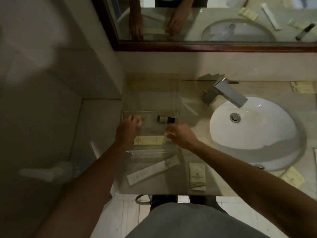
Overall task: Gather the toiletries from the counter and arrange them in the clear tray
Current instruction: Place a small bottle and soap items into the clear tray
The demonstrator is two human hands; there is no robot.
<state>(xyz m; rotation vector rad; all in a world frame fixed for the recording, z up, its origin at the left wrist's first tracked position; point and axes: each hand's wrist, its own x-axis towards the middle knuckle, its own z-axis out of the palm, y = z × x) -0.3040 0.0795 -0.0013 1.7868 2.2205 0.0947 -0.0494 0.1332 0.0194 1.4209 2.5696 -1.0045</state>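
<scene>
A clear tray (151,152) stands on the counter left of the sink. Inside it lie a small dark bottle (165,119) on its side and a pale yellow packet (148,140). My left hand (127,128) reaches into the tray's left part, fingers closed on a small white item (139,121). Over the tray's right rim, my right hand (180,135) pinches a small clear-white item (169,134). On the counter in front of the tray lie a long white tube (152,170) and a folded cream sachet (197,176).
A white sink (253,133) with a chrome faucet (224,93) fills the counter's right half. More yellow packets lie at the far right (302,87) and near right (292,178). A framed mirror (205,46) hangs behind. A wall bounds the left side.
</scene>
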